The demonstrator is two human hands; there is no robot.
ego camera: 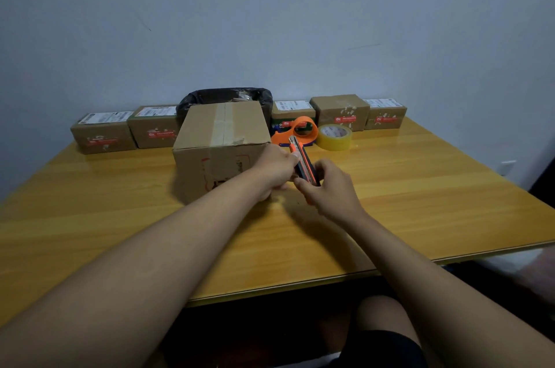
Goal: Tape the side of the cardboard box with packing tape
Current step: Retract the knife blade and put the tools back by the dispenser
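Observation:
A brown cardboard box (220, 142) stands in the middle of the wooden table (420, 193), with a strip of tape running over its top. At the box's right front corner my left hand (274, 169) and my right hand (329, 187) meet around an orange and black utility knife (303, 162), which points away from me. The right hand grips the knife's near end. My left fingers pinch it near the middle. An orange tape dispenser (300, 130) and a roll of clear packing tape (335, 137) lie just behind the knife.
Several small taped parcels (103, 133) line the back edge against the wall. A bin lined with a black bag (225, 97) sits behind the box. The table's front edge runs close to my knee (381, 316).

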